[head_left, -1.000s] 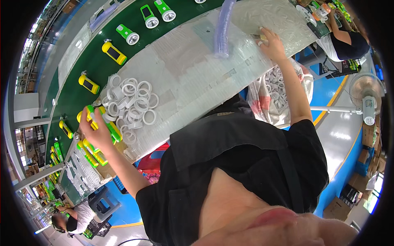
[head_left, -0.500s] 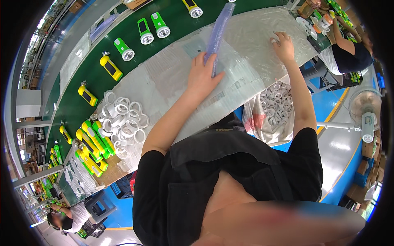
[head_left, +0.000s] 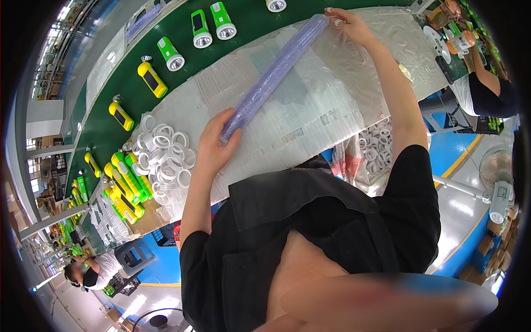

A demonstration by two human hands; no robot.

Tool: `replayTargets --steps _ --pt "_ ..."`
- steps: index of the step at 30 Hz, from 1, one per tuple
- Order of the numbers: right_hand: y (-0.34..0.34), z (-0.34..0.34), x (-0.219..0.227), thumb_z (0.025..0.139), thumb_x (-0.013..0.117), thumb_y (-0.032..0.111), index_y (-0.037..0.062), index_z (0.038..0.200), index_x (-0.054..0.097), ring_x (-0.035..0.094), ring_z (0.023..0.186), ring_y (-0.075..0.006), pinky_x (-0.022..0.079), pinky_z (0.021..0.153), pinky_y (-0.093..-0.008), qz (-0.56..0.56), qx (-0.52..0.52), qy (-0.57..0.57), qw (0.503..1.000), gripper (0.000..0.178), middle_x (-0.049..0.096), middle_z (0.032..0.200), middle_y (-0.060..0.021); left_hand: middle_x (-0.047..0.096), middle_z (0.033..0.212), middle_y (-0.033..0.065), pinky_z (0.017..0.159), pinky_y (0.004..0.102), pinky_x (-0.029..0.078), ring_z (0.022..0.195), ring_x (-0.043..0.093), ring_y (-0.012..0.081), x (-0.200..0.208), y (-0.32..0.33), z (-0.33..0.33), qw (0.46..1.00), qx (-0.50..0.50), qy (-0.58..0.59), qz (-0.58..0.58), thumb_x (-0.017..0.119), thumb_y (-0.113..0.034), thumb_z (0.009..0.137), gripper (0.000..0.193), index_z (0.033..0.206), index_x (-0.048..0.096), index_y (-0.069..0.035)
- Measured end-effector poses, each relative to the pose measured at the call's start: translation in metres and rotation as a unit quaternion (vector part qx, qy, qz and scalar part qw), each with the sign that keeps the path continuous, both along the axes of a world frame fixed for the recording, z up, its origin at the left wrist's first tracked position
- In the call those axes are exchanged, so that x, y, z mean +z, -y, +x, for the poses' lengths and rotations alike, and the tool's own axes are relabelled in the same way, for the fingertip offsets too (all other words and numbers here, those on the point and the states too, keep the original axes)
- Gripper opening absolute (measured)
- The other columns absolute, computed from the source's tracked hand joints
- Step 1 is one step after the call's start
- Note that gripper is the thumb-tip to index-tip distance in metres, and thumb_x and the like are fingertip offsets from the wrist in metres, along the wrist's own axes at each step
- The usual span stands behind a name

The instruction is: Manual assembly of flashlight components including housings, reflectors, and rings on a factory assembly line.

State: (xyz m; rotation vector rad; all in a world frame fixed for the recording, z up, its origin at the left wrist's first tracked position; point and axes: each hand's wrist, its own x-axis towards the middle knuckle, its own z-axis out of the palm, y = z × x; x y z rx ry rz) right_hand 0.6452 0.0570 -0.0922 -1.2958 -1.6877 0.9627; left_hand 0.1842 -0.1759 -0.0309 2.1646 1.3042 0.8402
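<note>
A long, translucent bluish-purple plastic tube point(head_left: 276, 72) lies slantwise over the film-covered worktop point(head_left: 310, 102). My left hand point(head_left: 217, 138) is closed round its near left end, thumb on one side and fingers on the other. At the far right end, the fingertips of my right hand point(head_left: 349, 26) pinch the tube's tip; white bands show on its fingers. Left of my left hand lies a heap of white plastic rings point(head_left: 166, 152). Beside the heap, several yellow and green flashlights point(head_left: 126, 180) are piled together.
Flashlights stand spaced along the green conveyor belt point(head_left: 188, 58) at the far side. A bag of white rings point(head_left: 376, 149) hangs below the table's edge at right. A fan point(head_left: 498, 182) stands on the right. Co-workers sit at far left point(head_left: 102, 268) and far right point(head_left: 478, 91).
My left hand has moved left and nearer, bringing the tube's near end along, so the tube lies more slantwise. My right hand has moved up and left to its far end.
</note>
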Motion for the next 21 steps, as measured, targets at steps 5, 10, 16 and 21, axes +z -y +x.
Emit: replayTargets --steps 5,10,16,21 --pt "-0.016 0.002 -0.013 0.092 0.053 0.008 0.0035 0.128 0.058 0.058 0.107 -0.0131 0.045 0.092 -0.0272 -0.017 -0.02 0.056 0.998 0.036 0.064 0.121 -0.0029 0.062 0.12 0.0156 0.093 0.0363 0.048 0.109 0.061 0.0298 -0.01 0.012 -0.008 0.999 0.037 -0.014 0.009 0.074 -0.012 0.079 0.05 0.125 0.057 -0.003" --pt "0.003 -0.012 0.009 0.095 0.06 0.02 0.0022 0.113 0.064 0.057 0.097 -0.0112 0.044 0.09 -0.026 -0.035 -0.077 0.119 0.989 0.025 0.067 0.105 -0.001 0.063 0.118 0.0119 0.089 0.0303 0.048 0.103 0.062 0.0212 -0.009 0.019 -0.009 0.992 0.114 -0.029 -0.047 0.076 -0.013 0.08 0.054 0.129 0.056 -0.003" --pt "0.058 -0.013 0.027 0.095 0.06 0.02 0.0018 0.109 0.065 0.057 0.09 -0.0107 0.045 0.086 -0.0266 0.072 -0.131 -0.007 0.989 0.024 0.065 0.1 -0.0011 0.061 0.097 0.0005 0.072 0.0193 0.043 0.081 0.053 0.0058 -0.008 0.004 -0.024 0.929 0.175 0.248 -0.213 0.073 -0.017 0.087 0.045 0.126 0.057 -0.002" --pt "0.095 0.003 0.03 0.095 0.056 0.017 0.0009 0.112 0.064 0.057 0.078 -0.0101 0.048 0.067 -0.0245 -0.02 -0.28 0.06 0.958 0.025 0.065 0.091 -0.0047 0.063 0.088 0.0023 0.064 0.021 0.044 0.069 0.057 0.0089 -0.012 -0.012 -0.014 0.885 0.227 0.27 -0.303 0.064 -0.032 0.094 0.04 0.118 0.062 0.001"
